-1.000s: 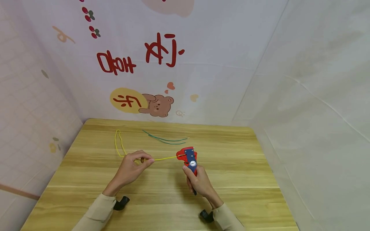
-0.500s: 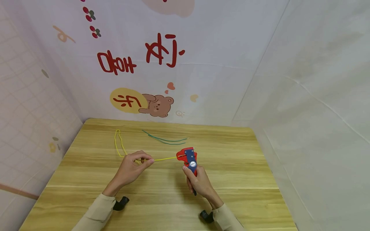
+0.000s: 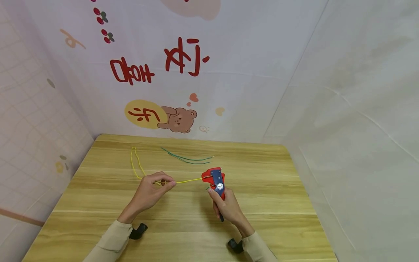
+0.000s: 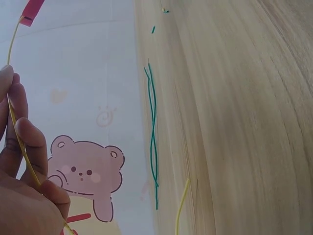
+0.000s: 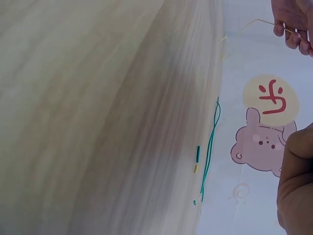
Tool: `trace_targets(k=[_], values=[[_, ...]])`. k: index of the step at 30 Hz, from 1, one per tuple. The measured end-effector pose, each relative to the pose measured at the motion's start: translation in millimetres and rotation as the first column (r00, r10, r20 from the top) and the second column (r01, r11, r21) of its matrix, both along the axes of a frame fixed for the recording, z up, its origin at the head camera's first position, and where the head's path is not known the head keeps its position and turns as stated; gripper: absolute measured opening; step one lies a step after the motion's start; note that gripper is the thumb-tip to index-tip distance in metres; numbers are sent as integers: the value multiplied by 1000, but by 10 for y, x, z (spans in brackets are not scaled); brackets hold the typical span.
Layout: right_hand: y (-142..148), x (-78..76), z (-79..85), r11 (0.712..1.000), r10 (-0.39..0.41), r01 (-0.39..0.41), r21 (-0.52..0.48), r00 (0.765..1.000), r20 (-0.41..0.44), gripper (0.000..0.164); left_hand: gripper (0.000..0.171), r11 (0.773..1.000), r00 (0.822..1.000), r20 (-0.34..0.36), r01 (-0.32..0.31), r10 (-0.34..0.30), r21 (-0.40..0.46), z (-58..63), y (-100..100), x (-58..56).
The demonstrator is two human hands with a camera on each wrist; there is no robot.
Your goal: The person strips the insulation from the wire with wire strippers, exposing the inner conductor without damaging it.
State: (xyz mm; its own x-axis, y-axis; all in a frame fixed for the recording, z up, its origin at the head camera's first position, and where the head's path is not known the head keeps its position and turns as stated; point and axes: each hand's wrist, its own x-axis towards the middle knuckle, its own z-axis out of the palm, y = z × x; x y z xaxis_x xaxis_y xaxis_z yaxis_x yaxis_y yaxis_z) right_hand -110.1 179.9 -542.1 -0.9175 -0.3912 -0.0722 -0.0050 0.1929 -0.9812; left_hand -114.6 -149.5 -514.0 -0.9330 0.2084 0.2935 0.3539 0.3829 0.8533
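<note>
My left hand [image 3: 150, 193] pinches a thin yellow wire [image 3: 190, 181] between thumb and fingertips. From there the wire runs nearly straight into the red jaws of a red and blue wire stripper [image 3: 217, 180]. Its slack lies in a long loop on the table to the left. My right hand [image 3: 228, 207] grips the stripper's handle, thumb along the near side. In the left wrist view the wire crosses my left palm and fingers [image 4: 32, 139]. The stripper's red tip [image 4: 33, 12] shows at that view's top corner. The wire's end is hidden inside the tool.
Green wires [image 3: 190, 159] lie behind the stripper on the wooden table [image 3: 271, 203]. Short green [image 5: 198, 154] and yellow [image 5: 196, 168] offcuts lie near them in the right wrist view. A printed cloth wall [image 3: 242, 83] rises at the table's back edge.
The stripper and my right hand have shifted slightly right and toward me. The yellow wire stays in the jaws. A short green piece now shows beside my right thumb.
</note>
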Motion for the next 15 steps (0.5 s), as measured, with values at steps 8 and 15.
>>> trace_targets(k=[8, 15], values=[[95, -11, -1, 999, -41, 42, -20, 998, 51, 56, 12, 1000, 1000, -5, -12, 12, 0, -11, 8, 3], [193, -14, 16, 997, -57, 62, -50, 995, 87, 59, 13, 1000, 1000, -9, -21, 21, -7, -40, -2, -11]])
